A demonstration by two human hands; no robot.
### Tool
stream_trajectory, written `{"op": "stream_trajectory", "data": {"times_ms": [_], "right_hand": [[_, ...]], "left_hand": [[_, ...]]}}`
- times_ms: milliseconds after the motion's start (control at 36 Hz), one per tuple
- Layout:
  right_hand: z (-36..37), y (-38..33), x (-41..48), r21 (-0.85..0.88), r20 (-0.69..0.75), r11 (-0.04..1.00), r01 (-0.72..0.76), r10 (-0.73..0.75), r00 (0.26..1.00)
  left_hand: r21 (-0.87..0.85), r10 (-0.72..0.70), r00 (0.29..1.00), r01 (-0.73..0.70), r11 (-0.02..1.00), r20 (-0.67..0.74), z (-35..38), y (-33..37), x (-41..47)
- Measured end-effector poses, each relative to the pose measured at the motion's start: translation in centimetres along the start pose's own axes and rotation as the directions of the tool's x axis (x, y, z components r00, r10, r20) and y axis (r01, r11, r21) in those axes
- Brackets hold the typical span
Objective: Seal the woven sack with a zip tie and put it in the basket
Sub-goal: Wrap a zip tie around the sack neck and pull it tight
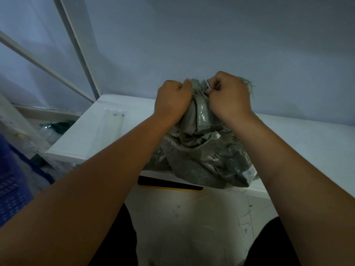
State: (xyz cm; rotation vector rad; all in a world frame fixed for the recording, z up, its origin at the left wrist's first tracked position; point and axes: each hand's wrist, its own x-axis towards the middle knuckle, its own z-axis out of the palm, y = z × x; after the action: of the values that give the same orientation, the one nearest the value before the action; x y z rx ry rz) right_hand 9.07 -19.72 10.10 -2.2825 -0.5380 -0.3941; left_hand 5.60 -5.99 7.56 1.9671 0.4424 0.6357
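A grey-green woven sack (203,150) stands on the white table (307,137), its mouth gathered into a neck at the top. My left hand (172,100) is clenched around the left side of that neck. My right hand (228,96) grips the right side, fingers pinching a thin white zip tie (207,85) that sticks up between both hands. Frayed threads of the sack's mouth hang out past my right hand. A blue plastic basket (9,189) sits at the far left edge, low on the floor.
A clear plastic bag (109,123) lies on the table's left part. Dark green and clear material (55,127) lies on the floor beyond the table's left edge. A black and yellow strip (169,184) sits under the table's front edge. A wall stands close behind.
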Motion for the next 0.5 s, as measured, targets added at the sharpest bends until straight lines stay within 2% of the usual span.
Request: {"op": "stream_trajectory", "data": {"times_ms": [83,139,250,389,500], "right_hand": [[0.2,0.0,-0.1,0.040,0.014,0.998,0.043,-0.043,0.999],[0.3,-0.2,-0.2,0.064,0.027,0.995,0.081,-0.082,0.996],[0.6,-0.7,-0.6,0.127,0.058,0.980,0.153,-0.161,0.985],[0.6,-0.9,-0.8,0.190,0.138,0.958,0.217,-0.245,0.960],[0.4,-0.9,-1.0,0.182,0.168,0.938,0.296,-0.326,0.930]], "left_hand": [[0.023,-0.174,0.970,0.173,0.985,0.172,0.2,-0.4,0.5],[0.005,-0.223,0.924,0.233,0.973,0.312,0.4,-0.6,0.6],[-0.277,-0.198,0.822,0.392,0.878,0.534,-0.1,-0.2,0.3],[-0.364,-0.207,0.765,0.503,0.784,0.610,-0.9,0.2,0.8],[-0.428,-0.248,0.761,0.567,0.704,0.600,-1.5,0.3,1.1]]}}
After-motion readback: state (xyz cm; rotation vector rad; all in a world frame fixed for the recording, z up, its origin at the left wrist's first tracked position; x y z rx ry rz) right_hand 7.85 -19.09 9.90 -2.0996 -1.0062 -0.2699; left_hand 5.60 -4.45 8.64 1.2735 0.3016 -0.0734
